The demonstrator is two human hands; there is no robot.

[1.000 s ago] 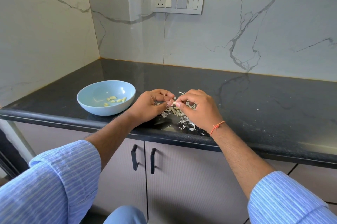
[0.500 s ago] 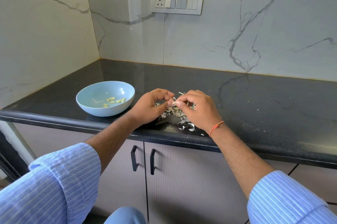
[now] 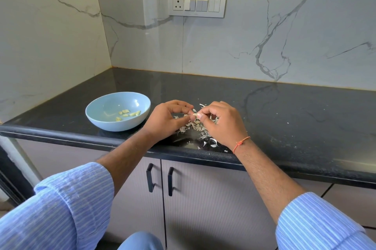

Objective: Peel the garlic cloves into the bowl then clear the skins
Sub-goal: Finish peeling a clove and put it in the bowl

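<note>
Glossy black countertop (image 3: 264, 111), papery skins (image 3: 195, 125)

The tabletop (image 3: 284, 107) is unobstructed along its right side and rear edge up to the wall. A bowl (image 3: 114, 125) occupies the front-left area near the left corner. Loose skins (image 3: 200, 127) cover the front-centre strip, just beside the bowl and reaching the front edge.

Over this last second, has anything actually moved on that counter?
Hardly. Both hands, the left hand and right hand, keep pinching the same garlic clove over the skins; nothing was picked up or let go. The bowl and its peeled cloves stayed put.
</note>
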